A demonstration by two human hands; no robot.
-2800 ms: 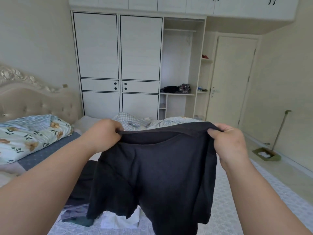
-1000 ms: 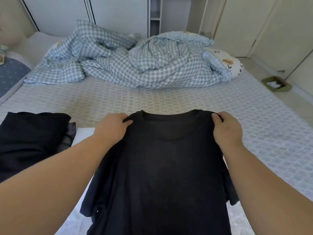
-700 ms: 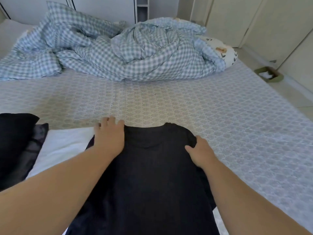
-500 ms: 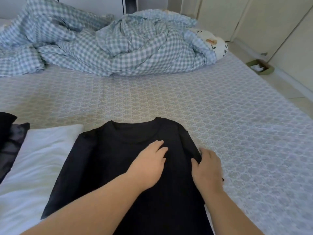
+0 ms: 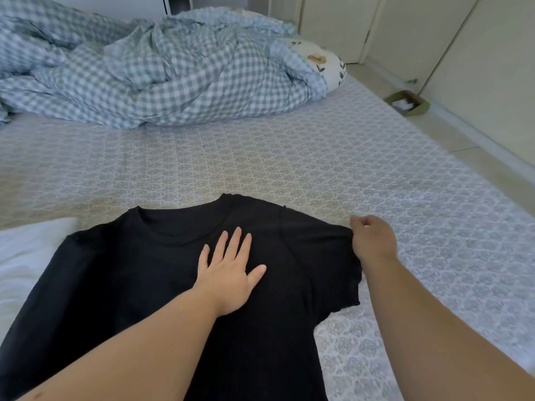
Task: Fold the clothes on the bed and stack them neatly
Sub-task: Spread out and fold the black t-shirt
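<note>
A black T-shirt (image 5: 130, 270) lies spread flat on the bed, collar pointing away from me. My left hand (image 5: 228, 270) rests palm down on its chest with straight, spread fingers. My right hand (image 5: 372, 241) grips the outer edge of the right sleeve, which is drawn out to the right over the patterned sheet. A white garment (image 5: 26, 256) lies under the shirt's left side and shows at the left edge.
A crumpled blue checked duvet (image 5: 150, 73) is heaped across the far side of the patterned bed sheet (image 5: 289, 157), with a floral pillow (image 5: 327, 65) at its right end. On the floor to the right stands a green dustpan (image 5: 408, 102) against the wall.
The shirt was held up, then laid flat on the bed. Since half a second ago my right hand has pulled the right sleeve outward; my left hand stays flat on the chest.
</note>
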